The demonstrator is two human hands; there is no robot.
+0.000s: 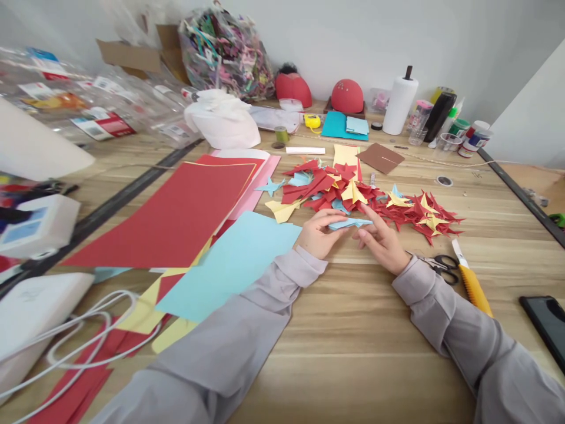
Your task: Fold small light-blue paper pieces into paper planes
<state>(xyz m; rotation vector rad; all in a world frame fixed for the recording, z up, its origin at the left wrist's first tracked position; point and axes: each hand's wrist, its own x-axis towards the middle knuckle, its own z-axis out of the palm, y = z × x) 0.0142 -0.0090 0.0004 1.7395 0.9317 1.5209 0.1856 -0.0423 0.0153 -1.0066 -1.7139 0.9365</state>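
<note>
"What's the surface [353, 341] bearing?"

"A red sheet [176, 218] and a blue sheet [238, 256] are lying leftward, probably for easy reach. Folded papers [309, 189] are lying ahead."

"And the hands?"

"The left hand [318, 234] is pinching a folded blue piece [345, 224], likely steadying it; the right hand [385, 244] is curving narrowly beside its tip, contact unclear."

"Labels?"

"Jar labels [478, 140] are showing, unreadably small."

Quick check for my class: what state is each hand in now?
Left hand: closed, pinching the folded blue paper.
Right hand: thumb and forefinger at the paper's tip; whether they grip it cannot be told.
</note>
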